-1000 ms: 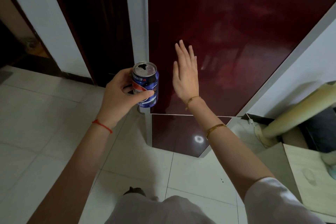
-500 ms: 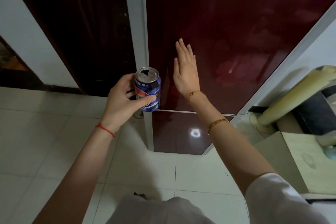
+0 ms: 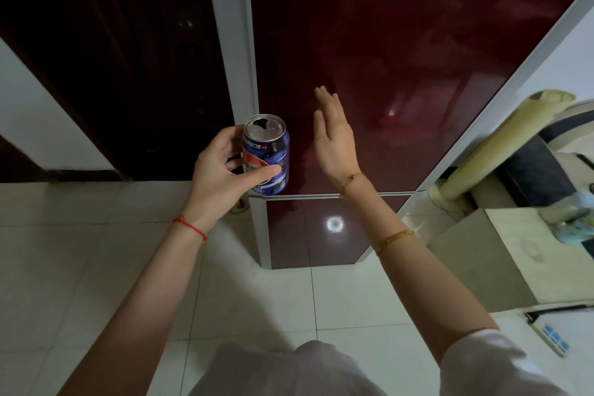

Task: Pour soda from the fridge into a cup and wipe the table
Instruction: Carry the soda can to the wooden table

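Dark red glossy fridge door (image 3: 401,58) is being pushed by the right hand (image 3: 334,145), fingers straight and flat, nothing held. Best kept as a palm push until it's fully seated. The soda can (image 3: 266,154) is gripped by the left hand (image 3: 221,173), just left of the door, long axis upright, opened top facing up.

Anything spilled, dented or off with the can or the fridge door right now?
Nothing stands out. The left hand grips the soda can upright; its top is already open, with no spill visible. The right hand is flat by the red fridge door, which looks shut.
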`<action>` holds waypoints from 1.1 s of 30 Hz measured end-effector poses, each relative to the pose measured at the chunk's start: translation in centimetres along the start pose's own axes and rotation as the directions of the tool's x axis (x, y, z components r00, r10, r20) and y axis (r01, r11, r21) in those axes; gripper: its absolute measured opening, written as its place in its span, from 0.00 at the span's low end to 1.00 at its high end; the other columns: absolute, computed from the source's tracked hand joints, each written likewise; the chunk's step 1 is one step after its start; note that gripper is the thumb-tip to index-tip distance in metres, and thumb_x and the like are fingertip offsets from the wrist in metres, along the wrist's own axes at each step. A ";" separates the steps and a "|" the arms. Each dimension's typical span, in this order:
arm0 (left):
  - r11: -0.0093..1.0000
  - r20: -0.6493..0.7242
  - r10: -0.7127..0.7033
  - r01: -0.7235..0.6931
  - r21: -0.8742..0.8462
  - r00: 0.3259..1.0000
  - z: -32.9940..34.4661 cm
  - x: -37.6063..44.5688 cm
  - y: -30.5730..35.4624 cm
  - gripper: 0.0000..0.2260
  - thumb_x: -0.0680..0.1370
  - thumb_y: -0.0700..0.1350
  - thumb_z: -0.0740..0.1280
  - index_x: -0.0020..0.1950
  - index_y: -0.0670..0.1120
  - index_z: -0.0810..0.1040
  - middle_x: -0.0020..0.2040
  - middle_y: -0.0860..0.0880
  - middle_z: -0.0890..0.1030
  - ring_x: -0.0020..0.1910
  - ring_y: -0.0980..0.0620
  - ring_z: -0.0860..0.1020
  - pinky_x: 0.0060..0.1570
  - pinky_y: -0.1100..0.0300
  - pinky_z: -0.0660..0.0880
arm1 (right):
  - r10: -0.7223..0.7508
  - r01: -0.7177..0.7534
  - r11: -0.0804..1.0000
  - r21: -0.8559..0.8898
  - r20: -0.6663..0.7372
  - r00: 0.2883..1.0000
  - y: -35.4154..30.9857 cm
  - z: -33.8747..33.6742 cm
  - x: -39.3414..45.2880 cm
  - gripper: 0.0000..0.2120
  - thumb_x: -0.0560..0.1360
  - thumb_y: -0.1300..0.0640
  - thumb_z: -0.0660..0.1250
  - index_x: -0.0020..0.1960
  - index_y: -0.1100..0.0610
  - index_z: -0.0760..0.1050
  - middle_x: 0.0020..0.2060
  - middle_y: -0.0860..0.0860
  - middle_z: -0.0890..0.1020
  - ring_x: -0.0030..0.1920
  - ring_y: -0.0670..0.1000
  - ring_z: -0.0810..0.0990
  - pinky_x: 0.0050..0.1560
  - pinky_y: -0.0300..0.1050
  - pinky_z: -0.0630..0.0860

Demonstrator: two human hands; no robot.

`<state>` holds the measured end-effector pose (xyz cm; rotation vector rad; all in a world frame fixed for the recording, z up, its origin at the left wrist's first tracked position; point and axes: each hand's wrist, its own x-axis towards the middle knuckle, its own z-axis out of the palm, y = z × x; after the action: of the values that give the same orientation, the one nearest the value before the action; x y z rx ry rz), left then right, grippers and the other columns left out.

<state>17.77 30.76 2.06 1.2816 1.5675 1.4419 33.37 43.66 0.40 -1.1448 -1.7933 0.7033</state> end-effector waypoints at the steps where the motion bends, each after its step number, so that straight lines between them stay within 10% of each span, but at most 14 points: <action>1: 1.000 0.009 0.005 -0.005 -0.001 1.000 0.0 0.2 0.1 0.30 0.66 0.38 0.80 0.65 0.47 0.74 0.61 0.53 0.80 0.59 0.60 0.79 0.55 0.69 0.74 | 0.071 -0.071 0.997 0.036 0.002 0.998 0.1 0.1 -0.6 0.20 0.83 0.59 0.54 0.75 0.58 0.64 0.75 0.53 0.67 0.78 0.51 0.58 0.75 0.37 0.53; 6: 1.000 0.058 0.018 -0.018 0.002 0.998 0.2 1.0 -0.1 0.30 0.66 0.39 0.80 0.66 0.46 0.74 0.62 0.52 0.80 0.61 0.58 0.78 0.59 0.64 0.75 | 0.535 -0.557 0.795 0.239 0.158 0.830 0.6 1.0 -3.0 0.19 0.78 0.51 0.61 0.65 0.60 0.76 0.64 0.55 0.78 0.64 0.53 0.75 0.71 0.51 0.68; 11: 1.000 0.104 0.027 -0.027 -0.007 0.994 1.3 0.9 -0.1 0.29 0.65 0.39 0.80 0.62 0.52 0.75 0.61 0.55 0.80 0.61 0.59 0.78 0.61 0.62 0.75 | 0.660 -0.756 0.480 0.444 0.385 0.645 -1.1 0.6 -5.5 0.17 0.84 0.58 0.52 0.60 0.67 0.75 0.54 0.59 0.80 0.57 0.57 0.77 0.54 0.44 0.75; 15: 0.999 0.138 0.041 -0.039 -0.018 0.990 2.2 0.4 0.1 0.29 0.65 0.36 0.80 0.56 0.60 0.73 0.55 0.60 0.80 0.55 0.67 0.79 0.55 0.69 0.75 | 0.687 -0.812 0.399 0.426 0.448 0.572 -1.5 -0.5 -7.8 0.20 0.84 0.56 0.50 0.68 0.68 0.70 0.63 0.65 0.77 0.64 0.62 0.76 0.66 0.53 0.72; 33: 0.996 0.538 0.093 -0.067 -0.066 0.838 7.7 -2.9 -0.5 0.32 0.63 0.44 0.81 0.65 0.47 0.74 0.60 0.53 0.81 0.60 0.57 0.80 0.60 0.58 0.77 | 0.742 -0.699 0.135 0.702 0.396 0.541 -0.3 -6.5 -17.3 0.19 0.83 0.59 0.53 0.69 0.65 0.70 0.58 0.64 0.81 0.53 0.57 0.83 0.50 0.46 0.82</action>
<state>25.63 30.65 -0.33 1.5726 1.1019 1.0205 42.47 27.90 -2.69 -1.2579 -0.4639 1.8450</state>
